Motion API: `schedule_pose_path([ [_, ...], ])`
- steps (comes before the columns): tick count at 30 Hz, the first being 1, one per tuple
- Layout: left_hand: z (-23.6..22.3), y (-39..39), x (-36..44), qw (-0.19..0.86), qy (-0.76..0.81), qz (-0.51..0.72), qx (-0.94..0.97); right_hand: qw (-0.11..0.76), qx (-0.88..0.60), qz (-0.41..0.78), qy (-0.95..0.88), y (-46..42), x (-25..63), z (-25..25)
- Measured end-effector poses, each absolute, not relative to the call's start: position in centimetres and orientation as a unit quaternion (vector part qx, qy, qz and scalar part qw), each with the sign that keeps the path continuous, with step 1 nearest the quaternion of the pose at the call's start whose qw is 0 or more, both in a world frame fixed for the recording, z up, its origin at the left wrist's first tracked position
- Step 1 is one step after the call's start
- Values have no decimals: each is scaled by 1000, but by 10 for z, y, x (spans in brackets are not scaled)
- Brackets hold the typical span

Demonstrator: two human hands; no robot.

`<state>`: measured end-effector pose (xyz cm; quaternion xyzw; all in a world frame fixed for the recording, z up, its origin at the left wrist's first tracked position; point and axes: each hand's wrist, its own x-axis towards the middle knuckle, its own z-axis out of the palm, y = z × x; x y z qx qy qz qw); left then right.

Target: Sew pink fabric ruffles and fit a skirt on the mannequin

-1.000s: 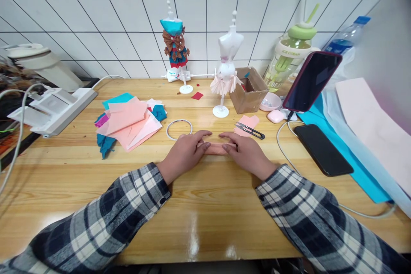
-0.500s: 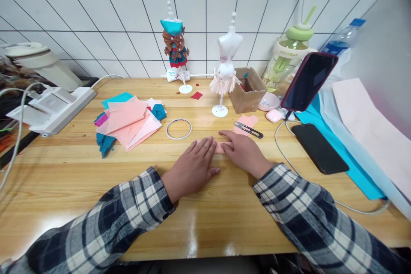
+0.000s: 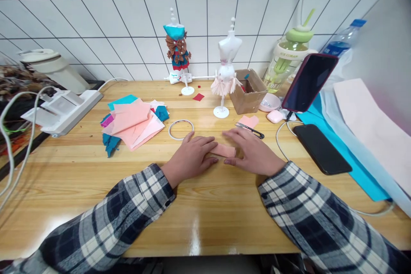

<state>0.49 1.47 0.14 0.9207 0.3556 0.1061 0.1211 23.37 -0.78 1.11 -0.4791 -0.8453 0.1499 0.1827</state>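
A narrow folded strip of pink crepe paper [image 3: 224, 150] lies between my hands, its right part showing and its left end hidden under my fingers. My left hand [image 3: 191, 158] is closed on that left end, thumb on the near side and fingers on the far side. At the other end, my right hand [image 3: 252, 150] is open, thumb and fingers apart around the strip's tip. Just beyond the right hand are black thread snips [image 3: 257, 132], partly covered by it, on a pink paper scrap [image 3: 248, 120]. A roll of tape or white ring [image 3: 180, 120] lies beyond my left hand.
Two small dress forms stand at the back: a white one in a pink skirt [image 3: 229, 47] and a dressed one [image 3: 176, 47]. Pink and blue paper [image 3: 131, 124] is piled left. A cardboard box [image 3: 252, 98], phone [image 3: 322, 149], cable and drink bottle [image 3: 285, 60] are right.
My left hand has gone from lying flat on the strip to gripping its left end. My right hand has let go and opened, shifting slightly right. More of the strip shows.
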Motion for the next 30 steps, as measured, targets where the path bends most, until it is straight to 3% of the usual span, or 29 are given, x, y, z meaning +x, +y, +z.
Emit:
schedule_pose_path([
  [3,0,15,5,126,357,113,919,206,-453,111,-860,-10,232,10],
  [12,-4,19,2,147,358,121,914,166,-459,133,-863,-4,235,2],
  [17,-4,21,5,159,372,156,901,263,-469,173,-825,-8,233,3],
  [20,2,21,5,270,407,204,848,445,-454,328,-699,-8,231,1],
  [22,9,18,6,393,440,237,772,515,-412,455,-599,-8,229,-1],
  [26,17,7,12,571,423,235,663,432,-344,615,-563,-10,220,-4],
  [30,10,0,19,590,420,205,659,405,-388,609,-561,-15,208,-5],
])
